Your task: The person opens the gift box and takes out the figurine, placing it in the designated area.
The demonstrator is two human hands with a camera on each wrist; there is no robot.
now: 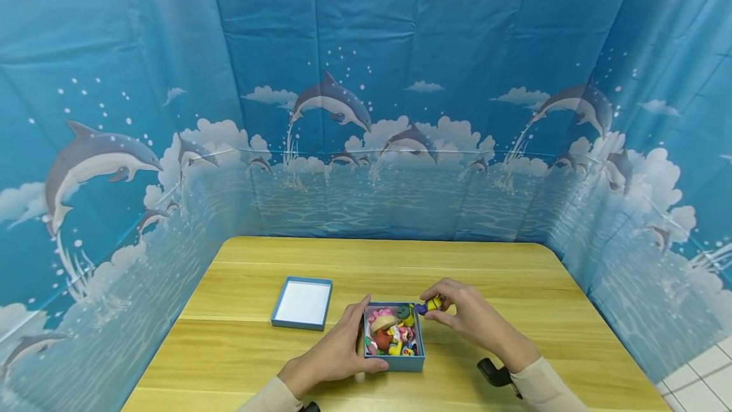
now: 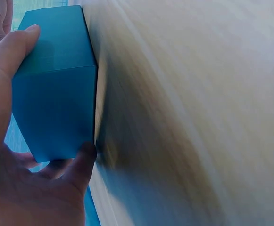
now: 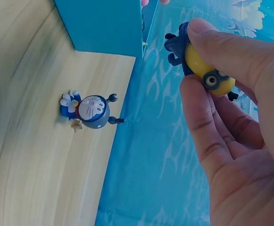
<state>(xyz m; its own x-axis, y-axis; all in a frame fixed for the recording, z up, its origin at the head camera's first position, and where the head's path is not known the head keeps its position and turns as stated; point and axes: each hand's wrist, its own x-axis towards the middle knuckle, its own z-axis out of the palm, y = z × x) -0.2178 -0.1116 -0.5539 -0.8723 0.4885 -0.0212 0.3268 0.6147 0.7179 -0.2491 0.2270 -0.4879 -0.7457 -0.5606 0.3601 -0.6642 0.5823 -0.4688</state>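
Note:
My left hand holds a blue box, the thumb on its front wall and the other fingers along its left side. Several small toy figures fill the box, among them a red-brown one and a pink one. At the box's right back corner, my right hand pinches a minion figurine, yellow with goggles and a dark blue lower part, between thumb and fingers. In the right wrist view a blue-and-white cat figurine stands on the table by the box; the head view does not show it.
A shallow box lid with a white inside lies on the wooden table, left of the box. A blue dolphin-print curtain hangs behind the table and along both sides.

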